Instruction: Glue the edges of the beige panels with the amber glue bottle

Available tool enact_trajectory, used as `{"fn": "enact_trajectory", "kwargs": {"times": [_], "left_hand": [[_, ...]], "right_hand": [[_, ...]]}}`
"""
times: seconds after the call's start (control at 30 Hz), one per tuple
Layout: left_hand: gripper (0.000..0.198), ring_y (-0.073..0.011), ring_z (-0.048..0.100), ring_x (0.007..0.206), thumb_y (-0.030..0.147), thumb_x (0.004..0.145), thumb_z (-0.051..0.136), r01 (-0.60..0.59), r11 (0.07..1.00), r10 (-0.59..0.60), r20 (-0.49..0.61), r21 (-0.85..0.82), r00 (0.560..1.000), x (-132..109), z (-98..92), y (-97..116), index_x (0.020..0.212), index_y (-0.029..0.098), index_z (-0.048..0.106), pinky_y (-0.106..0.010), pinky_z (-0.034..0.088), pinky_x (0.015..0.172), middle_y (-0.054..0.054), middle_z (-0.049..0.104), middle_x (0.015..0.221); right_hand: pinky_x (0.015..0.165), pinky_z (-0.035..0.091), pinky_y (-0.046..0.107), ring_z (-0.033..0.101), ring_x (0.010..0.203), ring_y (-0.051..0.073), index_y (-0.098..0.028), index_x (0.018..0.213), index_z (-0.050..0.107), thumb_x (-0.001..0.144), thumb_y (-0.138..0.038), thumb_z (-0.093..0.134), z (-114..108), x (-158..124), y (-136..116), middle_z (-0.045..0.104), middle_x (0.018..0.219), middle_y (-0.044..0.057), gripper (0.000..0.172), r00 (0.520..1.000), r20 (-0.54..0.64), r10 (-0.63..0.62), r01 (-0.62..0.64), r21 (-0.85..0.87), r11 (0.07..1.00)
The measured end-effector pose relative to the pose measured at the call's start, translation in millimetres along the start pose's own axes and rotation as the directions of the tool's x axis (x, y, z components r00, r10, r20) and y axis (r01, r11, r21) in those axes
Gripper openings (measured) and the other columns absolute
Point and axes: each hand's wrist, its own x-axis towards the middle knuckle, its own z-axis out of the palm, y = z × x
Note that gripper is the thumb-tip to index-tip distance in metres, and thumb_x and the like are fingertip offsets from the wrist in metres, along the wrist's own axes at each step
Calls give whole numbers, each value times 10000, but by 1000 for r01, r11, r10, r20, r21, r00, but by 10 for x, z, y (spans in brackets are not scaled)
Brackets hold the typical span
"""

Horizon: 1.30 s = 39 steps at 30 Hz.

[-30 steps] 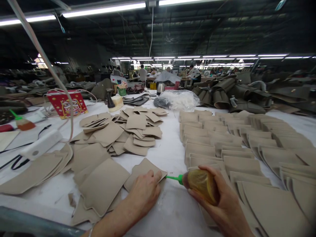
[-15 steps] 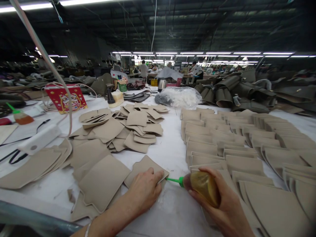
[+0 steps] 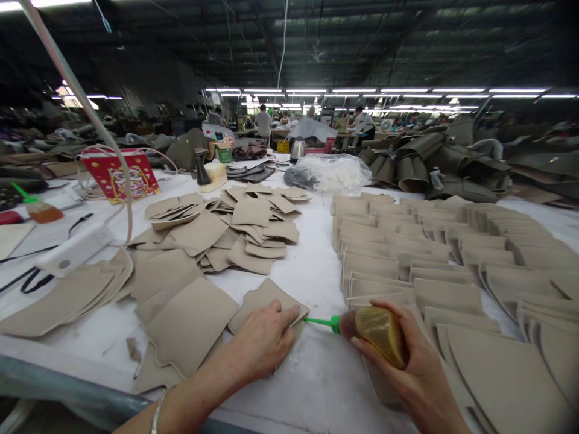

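Observation:
My right hand wraps round a glue bottle with amber liquid inside and a long green nozzle. The nozzle tip meets the right corner of a beige leather piece on the table. My left hand grips that piece near the same corner, its fingers curled over the edge; the thumb is mostly hidden. Just left of it, a larger beige panel lies on other panels.
Beyond my hands is a loose heap of beige pieces. Overlapping rows of folded beige pieces cover the right side. At left are a white power strip, a red bag and a second glue bottle. People work far back.
The camera view has shifted slightly. The nozzle tip stays at the corner of the piece, and the bottle is a little more level. Both hands keep their grip.

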Motion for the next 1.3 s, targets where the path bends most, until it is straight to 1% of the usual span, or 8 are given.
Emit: {"fn": "enact_trajectory", "kwargs": {"times": [0.1, 0.27, 0.47, 0.6, 0.77, 0.9, 1.07, 1.3], "left_hand": [[445, -229, 609, 817, 263, 865, 312, -2, 1000, 2, -1, -7, 1000, 7, 5, -20, 1256, 387, 484, -335, 455, 731, -24, 557, 879], [443, -207, 604, 846, 276, 881, 312, 0, 1000, 0, 14, -15, 1000, 10, 1, -44, 1283, 370, 472, -303, 445, 754, -25, 554, 909], [441, -206, 598, 867, 326, 915, 282, -14, 1000, 15, 11, -28, 1000, -20, -9, -61, 1327, 362, 433, -313, 450, 780, -25, 550, 948], [457, -205, 598, 899, 348, 927, 276, -13, 999, 13, 10, -43, 1000, -36, 15, -82, 1371, 355, 384, -312, 452, 802, -27, 549, 988], [445, -204, 601, 899, 358, 936, 264, -13, 998, 13, -9, -68, 1000, -42, 46, -96, 1363, 359, 391, -319, 452, 819, -24, 549, 996], [450, -214, 602, 906, 364, 934, 282, -13, 998, 13, -7, -55, 1000, -39, 61, -93, 1375, 353, 371, -331, 459, 822, -26, 549, 1011], [441, -213, 603, 878, 375, 938, 278, -2, 1000, 2, -11, -23, 1000, -43, 73, -82, 1370, 359, 367, -340, 464, 810, -25, 545, 1011], [441, -212, 601, 901, 382, 940, 286, 13, 1000, -13, 6, -20, 1000, -53, 55, -64, 1374, 355, 361, -333, 457, 829, -30, 539, 1038]], "right_hand": [[831, 393, 281, 539, 929, 200, -279, 1129, 499, 793, -447, 629, 0, -7, 24, 556, 1064, -19, 397, 999, -36, -32, 31, -34, 999], [791, 415, 257, 562, 881, 187, -274, 1147, 474, 791, -443, 636, 25, -97, 10, 565, 1040, -16, 426, 997, 71, 25, -28, 50, 998], [803, 409, 262, 567, 902, 196, -261, 1129, 488, 784, -446, 637, 55, -173, 0, 570, 1046, -12, 419, 998, 44, 38, -40, 54, 998], [748, 426, 256, 574, 843, 190, -260, 1140, 473, 773, -445, 645, 77, -249, 1, 577, 990, -19, 445, 991, 122, 53, -69, 139, 988], [778, 419, 239, 567, 900, 183, -275, 1131, 486, 781, -438, 642, 75, -319, -33, 583, 1025, -28, 416, 995, 73, 64, -71, 93, 993], [744, 443, 243, 588, 855, 186, -270, 1129, 504, 755, -407, 655, 83, -363, -56, 589, 1003, -26, 426, 990, 130, 47, -68, 164, 984], [756, 445, 261, 583, 845, 198, -252, 1108, 520, 740, -424, 674, 116, -386, -77, 584, 1006, -3, 435, 996, 54, 74, -81, 135, 987], [743, 457, 248, 586, 830, 184, -274, 1127, 502, 750, -428, 669, 86, -384, -27, 579, 993, -17, 441, 988, 126, 88, -108, 159, 981]]}}
